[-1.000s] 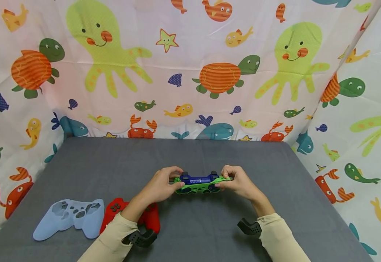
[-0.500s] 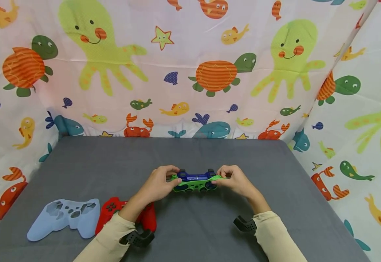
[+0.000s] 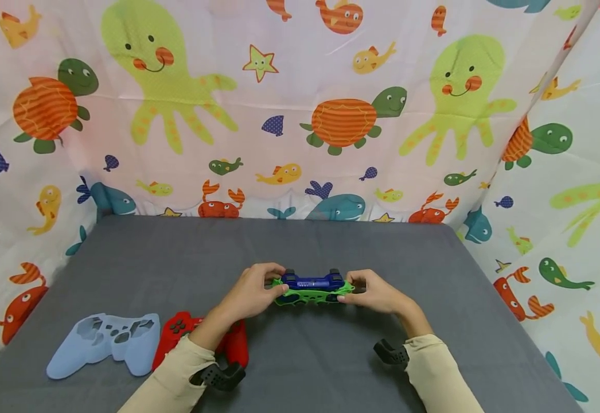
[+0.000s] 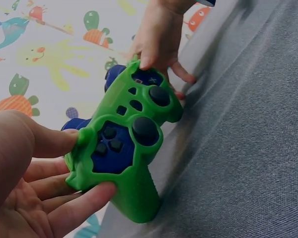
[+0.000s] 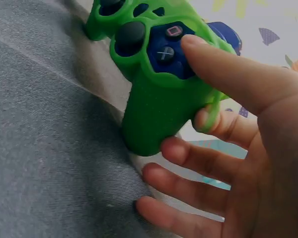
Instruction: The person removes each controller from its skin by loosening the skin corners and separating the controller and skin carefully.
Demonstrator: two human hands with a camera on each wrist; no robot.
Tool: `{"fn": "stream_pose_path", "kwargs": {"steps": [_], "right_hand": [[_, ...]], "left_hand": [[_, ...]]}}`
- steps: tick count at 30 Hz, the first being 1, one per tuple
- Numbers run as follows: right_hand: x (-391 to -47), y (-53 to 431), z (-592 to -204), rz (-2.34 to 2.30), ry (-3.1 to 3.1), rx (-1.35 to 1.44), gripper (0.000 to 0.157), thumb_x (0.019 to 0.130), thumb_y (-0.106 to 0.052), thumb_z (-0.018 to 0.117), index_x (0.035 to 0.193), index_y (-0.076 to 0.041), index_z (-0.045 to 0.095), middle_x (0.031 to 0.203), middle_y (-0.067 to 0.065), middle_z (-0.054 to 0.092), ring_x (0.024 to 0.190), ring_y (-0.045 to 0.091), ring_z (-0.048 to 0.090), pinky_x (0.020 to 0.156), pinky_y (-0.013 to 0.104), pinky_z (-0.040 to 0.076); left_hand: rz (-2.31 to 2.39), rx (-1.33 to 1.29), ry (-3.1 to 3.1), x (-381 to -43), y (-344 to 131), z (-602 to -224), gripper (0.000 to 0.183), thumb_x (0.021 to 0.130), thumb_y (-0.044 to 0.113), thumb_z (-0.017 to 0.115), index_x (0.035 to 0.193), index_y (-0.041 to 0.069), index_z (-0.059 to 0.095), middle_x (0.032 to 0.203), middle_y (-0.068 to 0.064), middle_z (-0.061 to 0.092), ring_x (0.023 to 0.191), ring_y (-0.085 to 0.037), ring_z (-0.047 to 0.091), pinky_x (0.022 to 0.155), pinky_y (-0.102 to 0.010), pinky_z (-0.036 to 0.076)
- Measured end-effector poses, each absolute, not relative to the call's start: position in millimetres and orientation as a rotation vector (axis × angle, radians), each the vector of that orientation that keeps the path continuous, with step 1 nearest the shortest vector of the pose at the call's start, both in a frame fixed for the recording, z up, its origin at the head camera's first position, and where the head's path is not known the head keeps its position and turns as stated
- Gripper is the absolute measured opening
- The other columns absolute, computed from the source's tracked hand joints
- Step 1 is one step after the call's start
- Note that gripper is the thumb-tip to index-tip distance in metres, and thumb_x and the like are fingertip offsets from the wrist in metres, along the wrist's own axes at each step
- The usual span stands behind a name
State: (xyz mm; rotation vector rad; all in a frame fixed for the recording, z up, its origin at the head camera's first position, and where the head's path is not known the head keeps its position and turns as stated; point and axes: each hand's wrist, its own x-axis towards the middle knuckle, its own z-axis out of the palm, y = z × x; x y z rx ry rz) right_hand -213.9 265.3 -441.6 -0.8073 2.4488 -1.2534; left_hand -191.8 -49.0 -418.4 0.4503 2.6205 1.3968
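A dark blue game controller (image 3: 312,283) is held above the grey table, with a green silicone cover (image 3: 310,296) over its face. My left hand (image 3: 254,289) grips one end, the thumb at the cover's bunched edge by the shoulder button. At the other end my right hand (image 3: 374,291) pinches it, thumb beside the square and cross buttons. In the right wrist view, the right index finger (image 5: 208,119) hooks a loose lip of the cover (image 5: 156,111), and the other fingers spread below the grip. Blue shoulder parts stick out beyond the green along the back.
Left of the hands lie a light blue controller cover (image 3: 85,350) and a red controller (image 3: 237,344), which the left forearm partly hides. A curtain (image 3: 279,137) printed with sea animals hangs behind the grey table (image 3: 382,241) and along both sides.
My right hand has shifted slightly lower, and the cover's right end, pulled outward before, now sits closer to the controller. The left hand keeps its grip.
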Motion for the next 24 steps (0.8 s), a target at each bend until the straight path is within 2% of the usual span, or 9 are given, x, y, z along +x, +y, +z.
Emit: {"fn": "stream_pose_path", "kwargs": {"steps": [5, 9, 12, 17, 21, 24], "right_hand": [[-211.3, 267.2, -437.2, -1.287, 2.356, -0.742, 0.016, 0.098, -0.018, 0.065, 0.094, -0.004, 0.058, 0.095, 0.009, 0.062, 0.081, 0.018, 0.064, 0.071, 0.032, 0.053], [-209.9, 266.6, -431.6, -1.293, 2.37, -0.675, 0.022, 0.104, -0.025, 0.056, 0.1, -0.004, 0.06, 0.103, 0.017, 0.068, 0.093, 0.033, 0.072, 0.078, 0.041, 0.059], [-209.8, 264.4, -430.7, -1.313, 2.376, -0.671, 0.026, 0.105, -0.025, 0.055, 0.098, -0.001, 0.06, 0.102, 0.022, 0.069, 0.093, 0.039, 0.073, 0.078, 0.045, 0.06], [-210.1, 263.8, -432.5, -1.409, 2.341, -0.616, 0.023, 0.102, -0.02, 0.061, 0.098, 0.002, 0.062, 0.099, 0.026, 0.071, 0.089, 0.042, 0.074, 0.075, 0.048, 0.062], [-211.4, 264.6, -434.0, -1.441, 2.314, -0.628, 0.023, 0.101, -0.019, 0.062, 0.1, 0.004, 0.063, 0.096, 0.025, 0.072, 0.087, 0.039, 0.075, 0.075, 0.048, 0.062], [-212.6, 265.1, -434.6, -1.481, 2.273, -0.627, 0.024, 0.1, -0.017, 0.064, 0.103, 0.006, 0.057, 0.09, 0.019, 0.071, 0.084, 0.034, 0.075, 0.075, 0.049, 0.061]], "left_hand": [[1.376, 0.478, 2.603, -192.2, -50.4, -419.7, 0.034, 0.096, 0.019, 0.07, 0.128, 0.007, 0.066, 0.13, -0.011, 0.069, 0.124, -0.03, 0.064, 0.103, -0.05, 0.051], [1.395, 0.502, 2.582, -193.5, -51.7, -419.4, 0.036, 0.097, 0.018, 0.068, 0.132, 0.007, 0.064, 0.134, -0.012, 0.066, 0.126, -0.032, 0.063, 0.104, -0.05, 0.05], [1.399, 0.489, 2.567, -193.8, -53.4, -420.1, 0.039, 0.098, 0.018, 0.068, 0.135, 0.006, 0.063, 0.138, -0.013, 0.064, 0.128, -0.033, 0.061, 0.1, -0.048, 0.053], [1.418, 0.488, 2.537, -193.3, -54.2, -421.5, 0.042, 0.097, 0.014, 0.068, 0.137, 0.003, 0.062, 0.14, -0.016, 0.063, 0.126, -0.033, 0.063, 0.088, -0.039, 0.059], [1.44, 0.5, 2.502, -193.3, -53.2, -420.5, 0.043, 0.097, 0.011, 0.068, 0.138, 0.0, 0.06, 0.138, -0.02, 0.063, 0.121, -0.033, 0.066, 0.08, -0.034, 0.061], [1.406, 0.522, 2.52, -193.1, -52.9, -418.9, 0.043, 0.097, 0.012, 0.068, 0.138, -0.001, 0.06, 0.137, -0.02, 0.063, 0.122, -0.033, 0.066, 0.085, -0.036, 0.06]]}}
